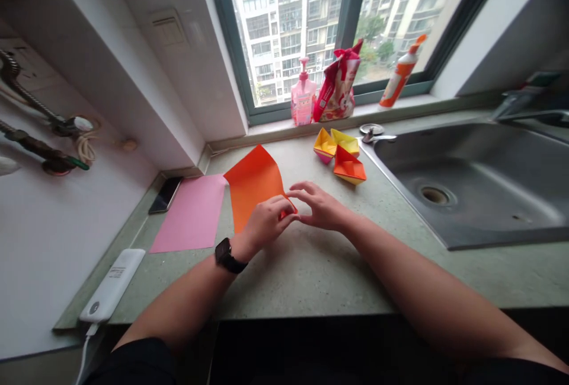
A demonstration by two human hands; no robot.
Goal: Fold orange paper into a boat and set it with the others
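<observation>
A sheet of orange paper (pixel 253 186) lies on the counter, its far part lifted and bent and its right edge curled over. My left hand (pixel 267 219), wearing a black watch (pixel 229 255) at the wrist, is closed on that right edge, where a small red-orange bit shows between the fingers. My right hand (pixel 322 207) is beside it, thumb and fingers apart, with fingertips at the paper's edge and the thumb by my left fingertips. Left of the orange sheet lies flat pink paper (pixel 191 213), its corner meeting the orange one.
Folded paper boats, one red-orange (pixel 349 165) and others yellow (pixel 326 145), sit near the sink (pixel 466 236). A phone (pixel 165 195) and a white power bank (pixel 114 284) with cable lie left. On the sill stand a pink pump bottle (pixel 303 100), a red bag (pixel 340 88) and an orange-white bottle (pixel 400 76).
</observation>
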